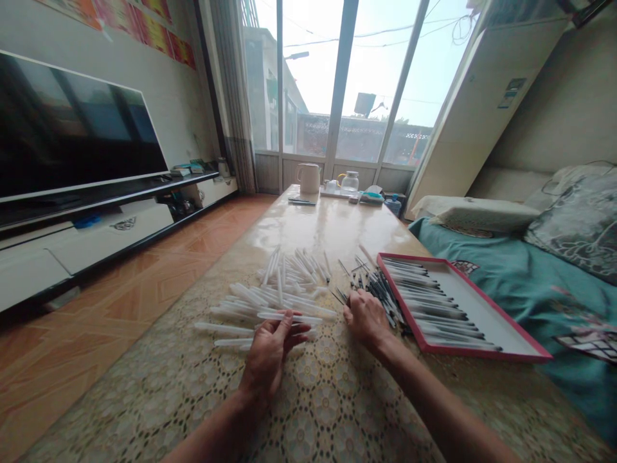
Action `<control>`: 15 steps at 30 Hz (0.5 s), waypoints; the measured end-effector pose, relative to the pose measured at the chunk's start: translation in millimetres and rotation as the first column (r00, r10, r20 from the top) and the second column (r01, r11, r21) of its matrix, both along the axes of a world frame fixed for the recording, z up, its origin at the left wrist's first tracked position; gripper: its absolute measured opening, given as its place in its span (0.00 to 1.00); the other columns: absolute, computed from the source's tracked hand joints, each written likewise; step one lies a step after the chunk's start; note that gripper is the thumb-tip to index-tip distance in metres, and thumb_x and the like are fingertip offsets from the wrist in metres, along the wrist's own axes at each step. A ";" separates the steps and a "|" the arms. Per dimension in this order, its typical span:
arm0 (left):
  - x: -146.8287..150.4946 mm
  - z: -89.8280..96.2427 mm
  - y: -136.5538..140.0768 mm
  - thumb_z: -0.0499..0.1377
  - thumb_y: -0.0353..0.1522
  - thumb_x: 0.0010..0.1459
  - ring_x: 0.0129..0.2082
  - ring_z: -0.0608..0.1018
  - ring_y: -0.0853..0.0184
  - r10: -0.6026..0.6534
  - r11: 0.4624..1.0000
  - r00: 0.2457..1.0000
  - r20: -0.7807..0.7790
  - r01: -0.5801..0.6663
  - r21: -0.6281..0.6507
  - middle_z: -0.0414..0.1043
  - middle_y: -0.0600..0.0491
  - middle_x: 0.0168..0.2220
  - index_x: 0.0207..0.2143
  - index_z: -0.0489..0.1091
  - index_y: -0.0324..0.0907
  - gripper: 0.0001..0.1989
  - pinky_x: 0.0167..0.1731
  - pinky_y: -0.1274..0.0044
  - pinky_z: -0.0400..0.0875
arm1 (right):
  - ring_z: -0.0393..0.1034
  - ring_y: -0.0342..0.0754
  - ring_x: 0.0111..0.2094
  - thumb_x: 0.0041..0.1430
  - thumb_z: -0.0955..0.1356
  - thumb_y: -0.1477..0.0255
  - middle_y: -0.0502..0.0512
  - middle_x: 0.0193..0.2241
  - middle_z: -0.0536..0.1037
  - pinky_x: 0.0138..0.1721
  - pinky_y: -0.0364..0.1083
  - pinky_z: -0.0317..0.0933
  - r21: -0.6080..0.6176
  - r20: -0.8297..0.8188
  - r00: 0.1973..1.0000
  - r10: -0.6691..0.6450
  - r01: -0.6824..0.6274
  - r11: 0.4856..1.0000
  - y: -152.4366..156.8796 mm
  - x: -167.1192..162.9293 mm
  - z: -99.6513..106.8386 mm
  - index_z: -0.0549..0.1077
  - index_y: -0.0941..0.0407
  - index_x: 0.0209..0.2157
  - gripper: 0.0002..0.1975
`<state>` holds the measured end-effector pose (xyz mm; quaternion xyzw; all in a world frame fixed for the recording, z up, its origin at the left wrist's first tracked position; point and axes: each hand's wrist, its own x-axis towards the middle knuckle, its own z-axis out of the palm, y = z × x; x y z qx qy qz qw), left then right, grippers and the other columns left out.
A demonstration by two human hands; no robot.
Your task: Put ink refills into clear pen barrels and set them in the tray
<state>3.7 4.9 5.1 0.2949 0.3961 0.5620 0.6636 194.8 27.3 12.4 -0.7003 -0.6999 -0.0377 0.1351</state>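
My left hand [270, 344] is closed around a whitish translucent pen barrel [308, 319], pinched between thumb and fingers and lying nearly level. Just beyond it, many similar loose barrels [250, 297] lie in a spread pile on the table. My right hand [367, 316] reaches into a heap of dark slim pen parts [383, 292], its fingers curled down. Thin dark sticks show beside those fingertips; what they grip is hidden. Right of this hand, a red-rimmed shallow box [511, 321] holds a row of pens [434, 302] with whitish barrels and dark ends.
The long table [308, 411] has a patterned, glossy cover. At its far end stand a light pitcher [309, 178], a glass jar [350, 182] and a tray with small items. A sofa with a green cover [482, 257] runs along the right, and a TV cabinet [120, 225] along the left.
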 end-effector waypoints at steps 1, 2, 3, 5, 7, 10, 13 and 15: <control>-0.1 0.2 0.5 0.63 0.34 0.50 0.27 0.79 0.67 0.008 1.000 1.000 0.025 -0.008 -0.006 0.77 0.51 0.24 0.30 0.71 0.36 0.08 0.28 0.79 0.74 | 0.68 0.51 0.36 0.56 0.63 0.76 0.61 0.33 0.74 0.36 0.44 0.57 0.012 -0.032 0.999 0.031 -0.030 0.999 -5.8 0.8 2.2 0.69 0.58 0.30 0.04; -0.2 0.5 1.1 0.61 0.33 0.52 0.27 0.80 0.67 0.017 1.000 0.998 0.052 -0.017 -0.015 0.77 0.51 0.24 0.30 0.71 0.36 0.07 0.29 0.78 0.75 | 0.68 0.49 0.34 0.58 0.62 0.76 0.59 0.33 0.73 0.35 0.43 0.57 0.025 -0.091 0.993 0.077 -0.075 0.997 -12.6 1.3 4.3 0.67 0.57 0.31 0.04; -0.3 1.0 1.7 0.60 0.32 0.54 0.26 0.80 0.67 0.030 0.999 0.997 0.078 -0.028 -0.026 0.77 0.50 0.24 0.29 0.70 0.36 0.06 0.29 0.77 0.75 | 0.68 0.47 0.32 0.60 0.60 0.75 0.56 0.31 0.73 0.33 0.42 0.57 0.042 -0.173 0.976 0.133 -0.127 0.991 -20.1 1.4 6.2 0.66 0.57 0.32 0.05; -0.4 2.4 2.8 0.57 0.30 0.56 0.26 0.80 0.67 0.066 0.997 0.991 0.116 -0.061 -0.047 0.77 0.50 0.23 0.29 0.68 0.37 0.05 0.30 0.77 0.75 | 0.66 0.44 0.26 0.62 0.58 0.74 0.50 0.25 0.71 0.29 0.41 0.56 0.101 -0.354 0.904 0.241 -0.219 0.971 -35.8 0.5 9.1 0.63 0.55 0.33 0.05; -0.8 4.2 3.5 0.55 0.29 0.58 0.25 0.80 0.67 0.106 0.993 0.986 0.131 -0.098 -0.067 0.77 0.50 0.22 0.29 0.66 0.38 0.05 0.29 0.77 0.76 | 0.64 0.43 0.23 0.62 0.58 0.72 0.47 0.22 0.69 0.26 0.40 0.54 0.169 -0.477 0.830 0.289 -0.237 0.957 -49.6 -1.2 10.6 0.63 0.55 0.33 0.05; -1.8 6.2 3.9 0.54 0.29 0.59 0.24 0.80 0.67 0.156 0.985 0.979 0.129 -0.144 -0.095 0.76 0.50 0.21 0.28 0.65 0.38 0.06 0.27 0.77 0.76 | 0.62 0.42 0.22 0.61 0.61 0.70 0.47 0.22 0.68 0.25 0.39 0.53 0.241 -0.573 0.763 0.299 -0.192 0.951 -62.0 -2.8 10.6 0.64 0.55 0.31 0.05; -2.8 6.1 4.5 0.54 0.29 0.59 0.23 0.80 0.67 0.160 0.984 0.979 0.129 -0.148 -0.097 0.76 0.50 0.20 0.28 0.65 0.38 0.06 0.26 0.78 0.76 | 0.60 0.41 0.22 0.59 0.62 0.70 0.46 0.21 0.66 0.24 0.39 0.53 0.258 -0.606 0.730 0.317 -0.197 0.946 -64.8 -2.7 9.3 0.64 0.55 0.28 0.06; -2.8 4.9 5.0 0.54 0.28 0.59 0.23 0.80 0.67 0.143 0.987 0.982 0.125 -0.133 -0.088 0.76 0.50 0.21 0.28 0.65 0.38 0.06 0.25 0.78 0.75 | 0.59 0.40 0.21 0.59 0.62 0.70 0.46 0.20 0.66 0.23 0.39 0.53 0.265 -0.602 0.725 0.335 -0.214 0.940 -64.4 -2.7 8.6 0.64 0.55 0.28 0.06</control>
